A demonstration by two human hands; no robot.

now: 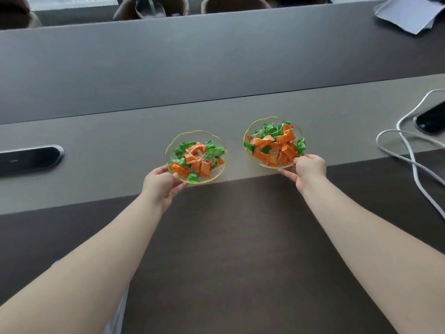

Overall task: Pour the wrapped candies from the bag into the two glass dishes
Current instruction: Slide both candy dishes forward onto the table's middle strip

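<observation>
Both bare forearms reach in from 7 and 5 o'clock over the dark brown near strip of the table (240, 237), which is bare between them.

Left hand (160, 183): thumb over the gold rim, fingers under it, clamped on the near-left edge of the left dish (218, 175). Right hand (309, 168): pinched the same way on the near-right edge of the right dish (250, 131).

2 glass dishes, scalloped, clear with gold rims. Both hold a heap of orange and green wrapped candies (197, 157), heaps staying within the rims. Left dish sits at 12 o'clock from centre frame, its near edge right at the line where the brown strip meets the lighter grey band. Right dish at 1 o'clock, a little farther back, its near edge close to the same line. Cannot tell whether either dish is lifted or resting. Dishes apart, a clear gap of grey table between them.

Open room: grey band bare behind both dishes up to the raised grey divider (216, 68).

At 9 o'clock, a black oval port (29, 159) set in the grey band, well apart from the left dish. At 3 o'clock, white cables (409, 150) looping past a black device (431, 118). At 1 o'clock far corner, white papers (407, 15).
</observation>
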